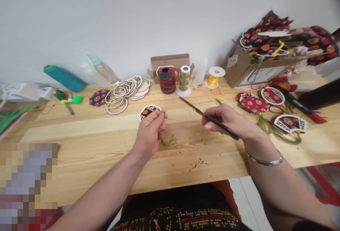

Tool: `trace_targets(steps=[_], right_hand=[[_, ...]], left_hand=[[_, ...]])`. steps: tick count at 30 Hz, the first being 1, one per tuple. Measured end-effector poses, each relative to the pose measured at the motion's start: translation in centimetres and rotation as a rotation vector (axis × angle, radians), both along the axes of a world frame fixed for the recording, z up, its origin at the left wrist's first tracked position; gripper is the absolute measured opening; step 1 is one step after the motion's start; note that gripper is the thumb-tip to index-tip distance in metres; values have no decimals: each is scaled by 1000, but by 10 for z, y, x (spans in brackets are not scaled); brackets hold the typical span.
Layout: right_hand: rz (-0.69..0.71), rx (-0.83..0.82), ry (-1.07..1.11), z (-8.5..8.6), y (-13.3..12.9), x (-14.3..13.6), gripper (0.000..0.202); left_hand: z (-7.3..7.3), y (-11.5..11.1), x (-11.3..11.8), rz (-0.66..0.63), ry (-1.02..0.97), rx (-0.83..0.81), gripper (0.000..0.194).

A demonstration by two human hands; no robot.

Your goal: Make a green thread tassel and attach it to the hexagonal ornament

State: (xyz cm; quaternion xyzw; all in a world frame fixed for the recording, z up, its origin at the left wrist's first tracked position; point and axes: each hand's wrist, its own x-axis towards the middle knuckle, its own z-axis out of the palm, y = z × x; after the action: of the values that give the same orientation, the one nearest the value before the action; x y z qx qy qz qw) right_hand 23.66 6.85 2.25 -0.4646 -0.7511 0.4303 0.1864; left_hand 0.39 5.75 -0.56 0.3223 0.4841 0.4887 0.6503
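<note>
My left hand (151, 128) is closed in a pinch on an olive-green thread tassel, whose loose fringe (170, 140) shows below the fingers. Just behind the fingertips is a small ornament (145, 113) with a pale cut-out frame and dark floral cloth; whether my hand touches it I cannot tell. Dark, slim scissors (192, 107), seen nearly edge-on, are in my right hand (221, 117). Their tip points left and away from me, apart from the tassel. Dark clippings (200, 162) lie scattered on the wooden table (92, 160) below.
Pale cut-out frames (127, 91), a dark red spool (166, 80), a green spool (185, 80) and a yellow spool (213, 79) stand along the wall. Finished ornaments (253, 103) lie right, before a cardboard box (233, 66) of cloth. A screwdriver (63, 100) lies left.
</note>
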Motion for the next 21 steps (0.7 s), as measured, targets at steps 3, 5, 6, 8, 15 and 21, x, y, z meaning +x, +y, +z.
trace_targets(steps=[3, 5, 6, 8, 15, 21], right_hand=[[-310, 235, -555, -5, 7, -2, 49], [-417, 298, -839, -11, 10, -4, 45], [-441, 309, -927, -13, 11, -5, 44], [-452, 321, -1015, -17, 10, -6, 44], [-438, 417, -1007, 4, -7, -10, 38], [-183, 269, -266, 26, 8, -39, 18]], left_hand=[[1, 2, 0, 45, -13, 1, 13], [1, 2, 1, 46, -25, 1, 13], [1, 1, 1, 43, -31, 0, 13], [1, 0, 2, 35, -43, -1, 13], [2, 0, 1, 14, -47, -30, 13], [3, -2, 3, -19, -65, -11, 14]])
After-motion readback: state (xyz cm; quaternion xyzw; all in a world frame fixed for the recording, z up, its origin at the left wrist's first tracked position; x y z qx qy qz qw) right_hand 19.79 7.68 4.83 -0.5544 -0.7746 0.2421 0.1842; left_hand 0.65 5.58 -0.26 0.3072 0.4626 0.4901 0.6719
